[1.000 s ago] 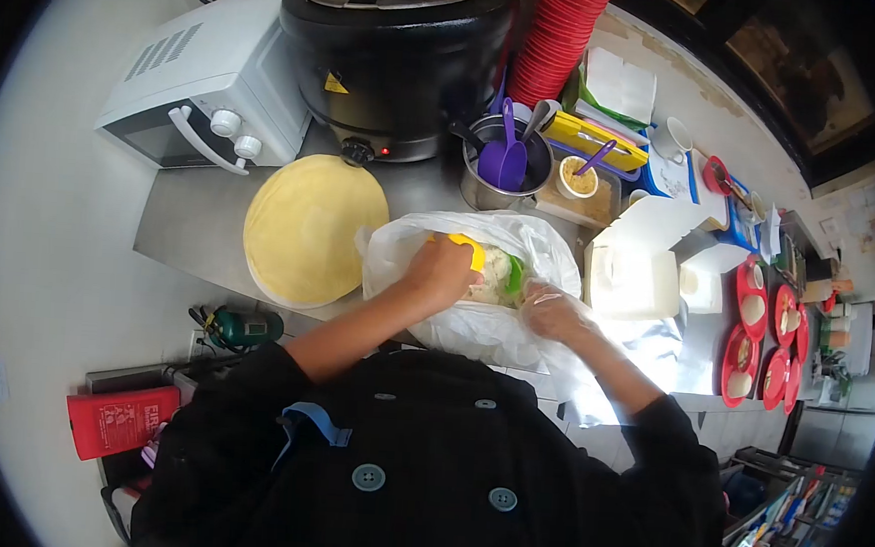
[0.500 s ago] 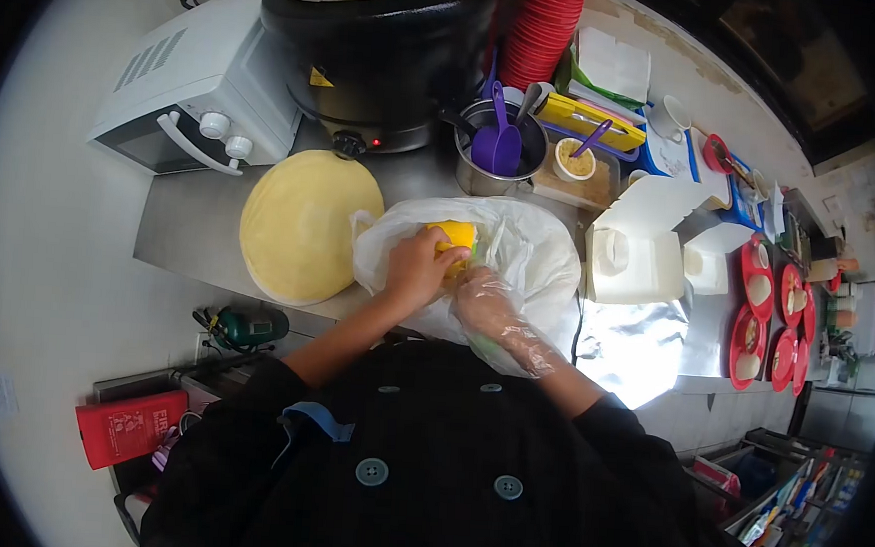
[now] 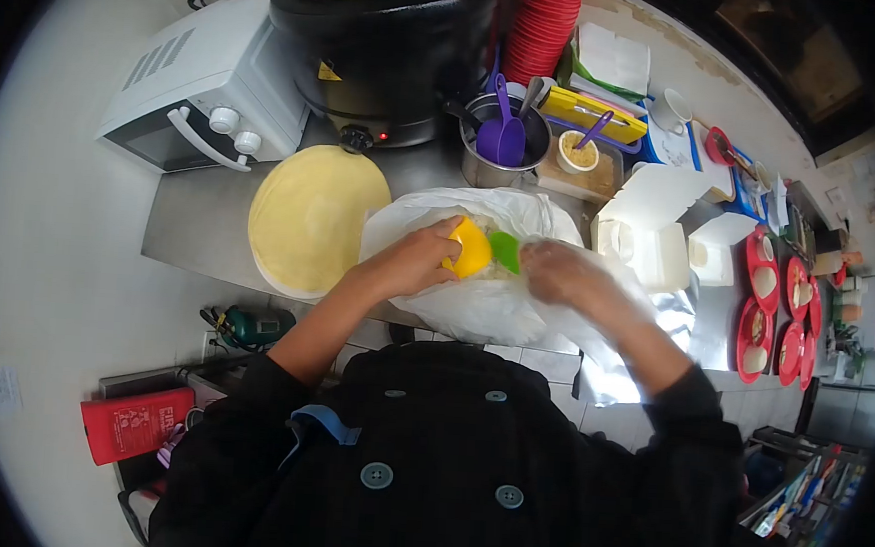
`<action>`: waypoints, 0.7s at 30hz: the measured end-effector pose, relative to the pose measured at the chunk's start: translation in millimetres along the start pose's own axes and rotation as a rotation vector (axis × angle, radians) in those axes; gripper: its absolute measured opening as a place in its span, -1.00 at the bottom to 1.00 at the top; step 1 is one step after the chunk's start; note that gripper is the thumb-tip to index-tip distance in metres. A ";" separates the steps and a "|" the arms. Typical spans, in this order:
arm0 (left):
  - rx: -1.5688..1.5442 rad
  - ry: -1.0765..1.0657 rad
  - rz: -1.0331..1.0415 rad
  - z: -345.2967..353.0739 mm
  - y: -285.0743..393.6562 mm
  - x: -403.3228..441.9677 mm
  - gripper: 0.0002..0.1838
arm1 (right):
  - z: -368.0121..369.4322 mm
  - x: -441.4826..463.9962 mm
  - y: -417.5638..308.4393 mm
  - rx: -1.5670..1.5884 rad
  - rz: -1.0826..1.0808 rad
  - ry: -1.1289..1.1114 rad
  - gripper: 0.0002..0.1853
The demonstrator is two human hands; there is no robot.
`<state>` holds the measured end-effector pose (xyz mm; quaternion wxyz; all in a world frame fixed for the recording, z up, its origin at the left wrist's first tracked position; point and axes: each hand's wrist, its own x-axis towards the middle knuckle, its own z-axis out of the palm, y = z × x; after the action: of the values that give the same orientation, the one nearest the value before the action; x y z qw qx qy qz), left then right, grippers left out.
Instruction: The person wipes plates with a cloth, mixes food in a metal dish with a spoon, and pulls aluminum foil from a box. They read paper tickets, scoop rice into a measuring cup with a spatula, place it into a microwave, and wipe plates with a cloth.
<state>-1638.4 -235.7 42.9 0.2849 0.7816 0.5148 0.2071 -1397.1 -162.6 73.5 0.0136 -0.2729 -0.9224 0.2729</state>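
A white plastic bag (image 3: 495,322) lies open on the steel counter, with pale, rice-like food (image 3: 495,271) inside. My left hand (image 3: 418,259) is closed round a yellow cup (image 3: 473,249), tilted over the bag's opening. In my right hand (image 3: 563,274), which is blurred and wears a clear plastic glove, is a green scoop (image 3: 505,250); its head is close to the yellow cup's right side. To the left of the bag lies a stack of round yellow sheets (image 3: 318,220).
Behind are a microwave (image 3: 203,94), a black pot warmer (image 3: 381,54), stacked red cups (image 3: 546,29) and a metal pot (image 3: 504,162) of utensils. Open white boxes (image 3: 649,248), foil (image 3: 670,323) and red plates (image 3: 754,338) stand at right.
My right hand first came in against the yellow cup, then moved back right with the green scoop, which is visible again. The yellow cup is now tilted more to the right.
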 end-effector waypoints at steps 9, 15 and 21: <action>-0.025 -0.008 -0.154 18.6 -1.9 7.5 -0.69 | 16.6 4.8 -32.0 1.146 0.777 -0.181 -0.82; -0.023 0.150 -0.187 24.4 -6.3 7.0 -0.66 | 96.2 43.0 -12.5 -0.072 0.234 0.005 -0.73; -0.082 0.311 -0.292 33.8 -9.5 -4.8 -0.66 | 140.1 43.0 -45.7 -0.254 0.173 0.421 -0.82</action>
<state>-1625.9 -245.1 11.1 0.2603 0.6453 0.6514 0.3026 -1480.7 -242.2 -27.6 0.1476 -0.4013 -0.8993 0.0920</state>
